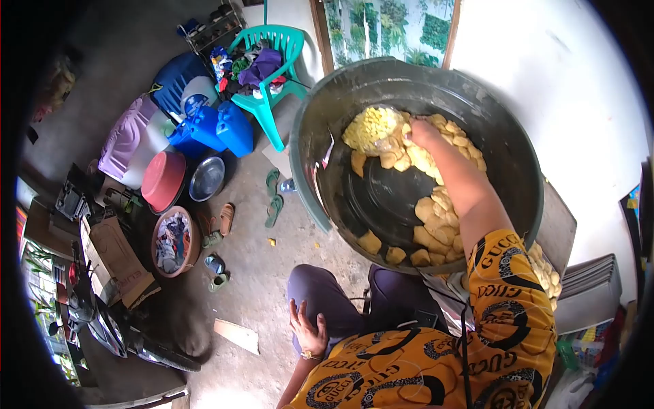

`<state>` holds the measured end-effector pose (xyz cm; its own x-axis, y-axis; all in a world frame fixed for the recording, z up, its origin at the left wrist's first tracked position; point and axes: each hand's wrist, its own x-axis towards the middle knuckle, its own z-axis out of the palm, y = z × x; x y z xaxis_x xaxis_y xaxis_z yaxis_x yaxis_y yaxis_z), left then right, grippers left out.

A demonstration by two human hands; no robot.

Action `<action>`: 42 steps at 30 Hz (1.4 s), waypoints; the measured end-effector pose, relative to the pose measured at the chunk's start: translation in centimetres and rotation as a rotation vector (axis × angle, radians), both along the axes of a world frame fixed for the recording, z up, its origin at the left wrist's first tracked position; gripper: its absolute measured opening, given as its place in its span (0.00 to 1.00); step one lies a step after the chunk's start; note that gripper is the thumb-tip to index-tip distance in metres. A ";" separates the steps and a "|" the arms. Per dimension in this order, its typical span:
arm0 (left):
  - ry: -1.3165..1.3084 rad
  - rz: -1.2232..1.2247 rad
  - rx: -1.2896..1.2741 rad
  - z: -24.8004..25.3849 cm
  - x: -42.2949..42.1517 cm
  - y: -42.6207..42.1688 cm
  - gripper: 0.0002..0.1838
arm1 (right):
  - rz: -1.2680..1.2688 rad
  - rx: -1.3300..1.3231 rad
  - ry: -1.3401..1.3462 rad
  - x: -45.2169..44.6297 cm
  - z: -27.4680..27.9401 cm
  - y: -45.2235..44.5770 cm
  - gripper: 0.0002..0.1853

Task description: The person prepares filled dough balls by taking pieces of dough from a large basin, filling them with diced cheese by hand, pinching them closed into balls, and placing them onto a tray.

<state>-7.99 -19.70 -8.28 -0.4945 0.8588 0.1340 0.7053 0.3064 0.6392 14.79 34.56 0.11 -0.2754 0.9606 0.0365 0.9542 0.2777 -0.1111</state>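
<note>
My right hand (425,135) reaches into a large dark green tub (310,157). Its fingers look curled at the edge of a clear plastic bag of small yellow pieces (371,127), though what they grip is hidden. Pale yellow dough-like lumps (439,225) line the right and near sides of the tub's floor, some under my forearm. My left hand (310,330) lies on my knee, fingers spread, holding nothing.
More yellow lumps (545,273) lie outside the tub at right. A green chair (269,88) with clothes, blue jugs (218,129), a red basin (163,180), a laundry tub (193,249), slippers (274,210), a cardboard box (119,266) and a motorcycle (109,324) are at left.
</note>
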 end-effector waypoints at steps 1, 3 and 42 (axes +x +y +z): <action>-0.023 0.016 0.023 -0.3 -0.4 0.3 0.28 | -0.038 -0.024 0.027 -0.3 -0.7 0.1 0.28; -0.070 0.054 0.068 -0.8 -1.1 1.0 0.28 | -0.051 -0.061 -0.038 -0.9 -0.8 -0.5 0.31; -0.971 -0.455 0.548 14.7 9.3 23.2 0.14 | 0.344 -1.033 1.224 1.8 11.0 -22.9 0.16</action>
